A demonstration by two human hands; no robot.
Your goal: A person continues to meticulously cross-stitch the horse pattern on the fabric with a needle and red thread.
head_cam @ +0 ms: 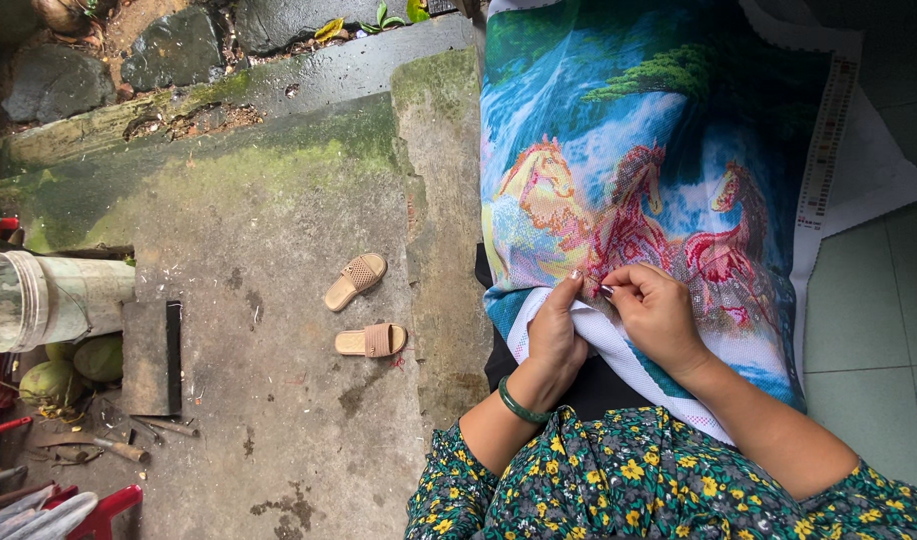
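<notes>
So there's a big cross-stitch canvas (pixel 639 170) draped over the person's lap, printed with reddish horses against blue water and green trees, and everything else sits around it. Both hands meet at the near edge of the canvas, just below the horses. The left hand (pixel 557 335) grips the folded white border of the cloth, fingers curled round it with the thumb pointing up, and there's a green bangle (pixel 520 406) on that wrist. The right hand (pixel 659 310) is pinched shut, thumb and fingertips pressed together right on the stitched area; looks like a needle or thread in there but it's too small to tell. Floral sleeves (pixel 639 480) cover both arms. Left of the canvas, down on the mossy concrete, lie two tan slippers (pixel 364 310), and well beyond those a white plastic tub (pixel 44 300) on its side.
</notes>
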